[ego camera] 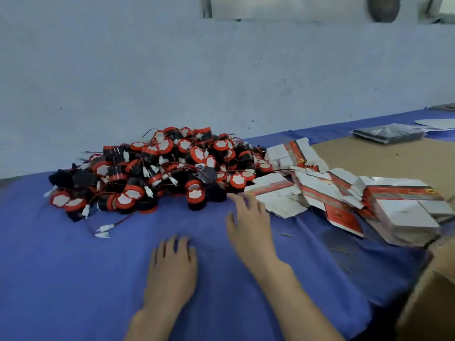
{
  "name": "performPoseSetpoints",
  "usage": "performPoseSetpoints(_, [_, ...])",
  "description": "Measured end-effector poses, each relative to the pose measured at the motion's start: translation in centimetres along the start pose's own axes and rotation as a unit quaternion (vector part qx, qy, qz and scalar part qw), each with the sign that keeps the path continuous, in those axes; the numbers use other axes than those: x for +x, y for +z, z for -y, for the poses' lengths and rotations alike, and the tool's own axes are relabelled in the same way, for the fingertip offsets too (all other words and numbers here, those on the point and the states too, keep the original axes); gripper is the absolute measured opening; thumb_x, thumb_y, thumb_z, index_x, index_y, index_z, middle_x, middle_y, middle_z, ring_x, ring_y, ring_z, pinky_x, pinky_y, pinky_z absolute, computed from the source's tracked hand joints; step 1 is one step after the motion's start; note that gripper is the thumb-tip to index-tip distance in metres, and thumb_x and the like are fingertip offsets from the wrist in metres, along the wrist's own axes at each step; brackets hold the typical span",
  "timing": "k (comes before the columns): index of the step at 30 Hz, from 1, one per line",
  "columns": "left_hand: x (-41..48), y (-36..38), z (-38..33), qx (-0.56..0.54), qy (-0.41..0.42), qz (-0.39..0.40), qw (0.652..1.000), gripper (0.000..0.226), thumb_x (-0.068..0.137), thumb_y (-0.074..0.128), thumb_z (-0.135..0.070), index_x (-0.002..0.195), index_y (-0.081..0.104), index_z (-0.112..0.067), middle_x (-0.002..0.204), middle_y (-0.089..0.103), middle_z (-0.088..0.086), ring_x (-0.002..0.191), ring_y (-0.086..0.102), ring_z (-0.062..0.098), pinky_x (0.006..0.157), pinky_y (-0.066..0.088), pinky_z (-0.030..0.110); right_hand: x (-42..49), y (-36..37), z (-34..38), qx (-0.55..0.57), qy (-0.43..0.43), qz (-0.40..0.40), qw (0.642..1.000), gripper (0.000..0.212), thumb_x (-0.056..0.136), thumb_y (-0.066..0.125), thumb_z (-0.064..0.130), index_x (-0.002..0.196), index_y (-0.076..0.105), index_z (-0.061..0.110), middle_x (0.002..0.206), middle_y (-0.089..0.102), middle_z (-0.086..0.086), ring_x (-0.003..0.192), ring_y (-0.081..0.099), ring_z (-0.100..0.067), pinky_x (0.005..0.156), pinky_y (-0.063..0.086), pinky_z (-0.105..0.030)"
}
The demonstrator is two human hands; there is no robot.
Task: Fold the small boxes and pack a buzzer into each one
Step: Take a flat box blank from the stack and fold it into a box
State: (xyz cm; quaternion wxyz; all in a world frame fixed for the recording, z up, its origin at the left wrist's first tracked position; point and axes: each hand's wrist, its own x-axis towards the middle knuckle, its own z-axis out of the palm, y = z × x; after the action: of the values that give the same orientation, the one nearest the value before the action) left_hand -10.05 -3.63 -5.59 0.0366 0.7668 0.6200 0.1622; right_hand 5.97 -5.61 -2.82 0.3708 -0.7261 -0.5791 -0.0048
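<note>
A heap of black buzzers [157, 173] with red rims, white round labels and thin wires lies on the blue cloth at the centre left. To its right lie several flat white and red box blanks [327, 193], fanned out in loose stacks. My left hand [172, 264] rests flat on the cloth with straight fingers, in front of the heap. My right hand [248, 220] is stretched forward with its fingers spread, its tips just short of the nearest blank and the heap's right edge. Neither hand holds anything.
The blue cloth [73, 267] covers the table, which meets a pale wall behind. A brown cardboard sheet [384, 163] lies at the back right, with a dark plastic-wrapped packet [389, 134] beyond it. An open cardboard carton [433, 291] stands at the right front corner.
</note>
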Motion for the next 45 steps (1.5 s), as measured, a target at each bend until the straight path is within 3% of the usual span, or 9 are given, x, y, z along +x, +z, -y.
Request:
performPoseSetpoints(3, [0.1, 0.8, 1.2, -0.001, 0.012, 0.007, 1.0, 0.038, 0.105, 0.03, -0.038, 0.141, 0.04, -0.031, 0.147, 0.041, -0.007, 0.134, 0.039, 0.016, 0.111, 0.03, 0.03, 3.1, 0.4, -1.6, -0.058, 0.009, -0.042, 0.997, 0.045, 0.103, 0.047, 0.021, 0.148, 0.045, 0.022, 0.156, 0.039, -0.003, 0.146, 0.028, -0.027, 0.119, 0.021, -0.043])
performPoseSetpoints(6, [0.5, 0.7, 1.7, -0.009, 0.028, -0.004, 1.0, 0.037, 0.104, 0.03, -0.041, 0.139, 0.039, -0.037, 0.145, 0.038, -0.012, 0.134, 0.035, 0.012, 0.112, 0.027, 0.027, 4.2, 1.1, -3.8, -0.12, 0.071, 0.032, 0.99, 0.052, 0.104, 0.042, 0.022, 0.155, 0.032, 0.027, 0.168, 0.015, 0.0, 0.155, 0.003, -0.03, 0.124, 0.002, -0.052])
performPoseSetpoints(9, [0.9, 0.7, 2.1, -0.001, 0.04, -0.012, 0.999, 0.034, 0.103, 0.028, -0.043, 0.135, 0.037, -0.043, 0.142, 0.037, -0.017, 0.131, 0.035, 0.008, 0.109, 0.029, 0.025, 3.8, 1.9, -5.2, -0.172, 0.102, 0.071, 0.977, 0.055, 0.105, 0.038, 0.024, 0.157, 0.023, 0.03, 0.17, 0.007, 0.001, 0.156, -0.003, -0.031, 0.122, -0.001, -0.057])
performPoseSetpoints(16, [1.2, 0.8, 2.6, -0.022, 0.034, -0.022, 0.999, 0.034, 0.102, 0.027, -0.044, 0.135, 0.035, -0.049, 0.146, 0.03, -0.021, 0.134, 0.032, 0.006, 0.112, 0.026, 0.025, 3.4, 1.4, -5.2, -0.189, 0.116, -0.006, 0.975, 0.036, 0.106, 0.043, 0.02, 0.138, 0.055, 0.026, 0.151, 0.047, 0.001, 0.145, 0.03, -0.029, 0.122, 0.002, -0.057])
performPoseSetpoints(30, [1.2, 0.7, 2.2, -0.019, 0.036, -0.025, 0.999, 0.038, 0.103, 0.025, -0.048, 0.14, 0.028, -0.053, 0.155, 0.02, -0.025, 0.143, 0.024, 0.003, 0.116, 0.02, 0.022, 1.6, -1.2, -5.1, -0.162, 0.131, -0.038, 0.977, 0.021, 0.097, 0.054, 0.023, 0.115, 0.065, 0.025, 0.13, 0.062, 0.004, 0.13, 0.048, -0.026, 0.123, 0.014, -0.054])
performPoseSetpoints(38, [1.7, 0.1, 1.5, -0.045, 0.009, -0.036, 0.998, 0.037, 0.1, 0.032, -0.051, 0.137, 0.035, -0.054, 0.153, 0.025, -0.026, 0.142, 0.029, 0.003, 0.113, 0.024, 0.021, 1.3, -2.1, -5.6, -0.029, 0.078, -0.213, 0.974, 0.008, 0.09, 0.057, 0.009, 0.091, 0.064, 0.014, 0.102, 0.069, -0.006, 0.112, 0.052, -0.03, 0.101, 0.044, -0.066])
performPoseSetpoints(40, [2.0, -0.2, 1.3, -0.052, -0.025, -0.034, 0.998, 0.037, 0.097, 0.036, -0.046, 0.132, 0.049, -0.048, 0.146, 0.043, -0.021, 0.136, 0.042, 0.01, 0.108, 0.033, 0.027, 1.8, -2.5, -5.5, 0.008, 0.044, -0.259, 0.965, 0.009, 0.09, 0.053, 0.017, 0.09, 0.062, 0.017, 0.104, 0.069, -0.004, 0.112, 0.047, -0.024, 0.098, 0.046, -0.064])
performPoseSetpoints(42, [2.2, -0.4, 1.0, -0.078, -0.034, -0.05, 0.995, 0.035, 0.086, 0.049, -0.029, 0.113, 0.072, -0.032, 0.12, 0.069, -0.005, 0.113, 0.064, 0.028, 0.09, 0.048, 0.042, 2.5, -3.1, -5.1, 0.051, 0.029, -0.299, 0.952, 0.015, 0.088, 0.047, 0.026, 0.091, 0.06, 0.019, 0.109, 0.066, 0.001, 0.112, 0.047, -0.023, 0.096, 0.047, -0.057])
performPoseSetpoints(45, [2.0, -0.7, 0.5, -0.139, -0.015, -0.136, 0.981, 0.043, 0.074, 0.048, -0.035, 0.094, 0.079, -0.012, 0.092, 0.075, 0.012, 0.076, 0.07, 0.043, 0.064, 0.054, 0.046, 3.6, -3.5, -4.0, 0.088, -0.006, -0.349, 0.933, 0.016, 0.088, 0.045, 0.024, 0.092, 0.059, 0.017, 0.11, 0.06, 0.006, 0.107, 0.048, -0.02, 0.093, 0.045, -0.052])
